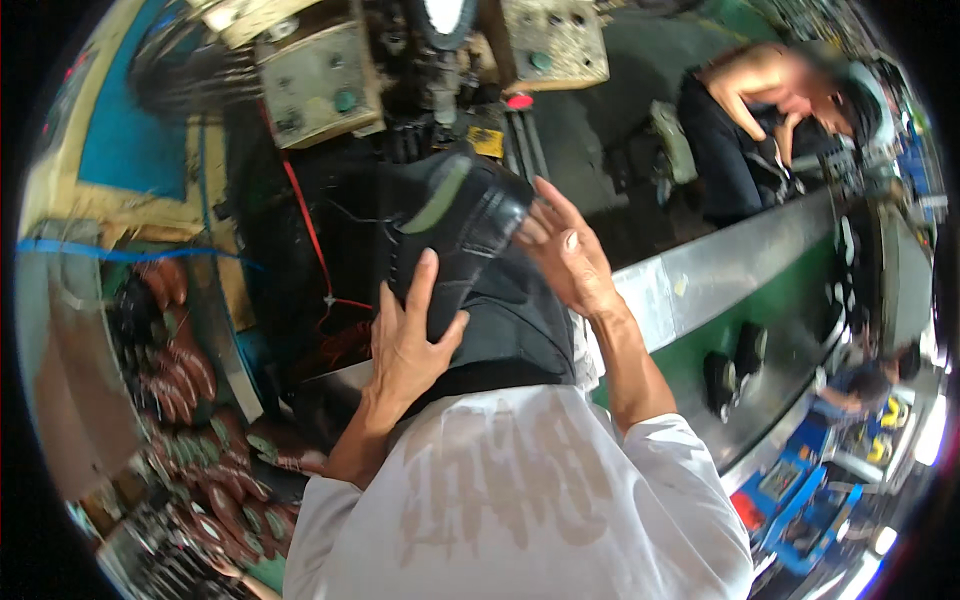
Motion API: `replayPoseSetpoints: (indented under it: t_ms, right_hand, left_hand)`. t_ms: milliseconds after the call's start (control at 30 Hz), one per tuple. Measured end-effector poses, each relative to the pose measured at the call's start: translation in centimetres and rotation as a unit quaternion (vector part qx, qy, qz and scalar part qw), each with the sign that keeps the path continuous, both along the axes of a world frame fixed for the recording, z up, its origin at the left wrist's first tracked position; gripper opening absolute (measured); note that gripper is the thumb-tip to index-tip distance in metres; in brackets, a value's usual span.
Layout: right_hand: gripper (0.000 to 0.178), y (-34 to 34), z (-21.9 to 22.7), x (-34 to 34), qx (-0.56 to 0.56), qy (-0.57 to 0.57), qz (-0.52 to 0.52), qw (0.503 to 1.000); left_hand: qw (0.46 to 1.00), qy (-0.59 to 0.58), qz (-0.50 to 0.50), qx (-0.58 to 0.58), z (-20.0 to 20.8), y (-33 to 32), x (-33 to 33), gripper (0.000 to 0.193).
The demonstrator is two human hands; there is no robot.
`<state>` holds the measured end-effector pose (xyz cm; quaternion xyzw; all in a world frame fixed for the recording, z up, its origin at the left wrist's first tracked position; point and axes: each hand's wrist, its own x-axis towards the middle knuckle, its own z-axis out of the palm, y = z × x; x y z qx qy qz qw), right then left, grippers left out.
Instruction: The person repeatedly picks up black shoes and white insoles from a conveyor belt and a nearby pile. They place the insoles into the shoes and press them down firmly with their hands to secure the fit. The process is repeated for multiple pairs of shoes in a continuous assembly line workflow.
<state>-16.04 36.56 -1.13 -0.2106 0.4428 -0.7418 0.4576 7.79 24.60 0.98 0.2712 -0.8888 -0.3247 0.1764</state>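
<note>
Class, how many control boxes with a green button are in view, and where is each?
2. The left control box sits left of centre near the picture's top, the right control box right of centre, both beyond the black shoe. Others may be hidden.

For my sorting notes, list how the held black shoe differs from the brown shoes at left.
The black shoe is black; the brown shoes are reddish-brown. The black shoe is single, in the left hand, the right hand at its glossy end; the brown shoes are many, clustered together. Both show green patches.
</note>
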Motion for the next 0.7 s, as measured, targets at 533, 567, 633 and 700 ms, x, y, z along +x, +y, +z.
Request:
replayPoseSetpoints:
  t_ms: [533, 567, 633, 700]
  right_hand:
    - [0.037, -16.4, -17.5, 2.0, 0.064, 0.418, 0.368, 0.828]
    - [0.035, -16.5, -19.4, 1.5, 0.056, 0.346, 0.372, 0.859]
    - [0.031, -17.7, -17.7, 2.6, 0.113, 0.289, 0.373, 0.874]
    - [0.031, -18.5, -17.0, 2.7, 0.124, 0.277, 0.395, 0.867]
  left_hand:
    - [0.737, 0.169, 0.654, -0.024, 4.7, 14.1, 22.2, 0.111]
    - [0.701, 0.158, 0.693, -0.062, 4.6, 15.6, 23.6, 0.11]
    - [0.608, 0.219, 0.761, -0.054, 3.1, 19.3, 26.3, 0.104]
    - [0.548, 0.207, 0.807, -0.077, 2.7, 21.9, 28.3, 0.1]
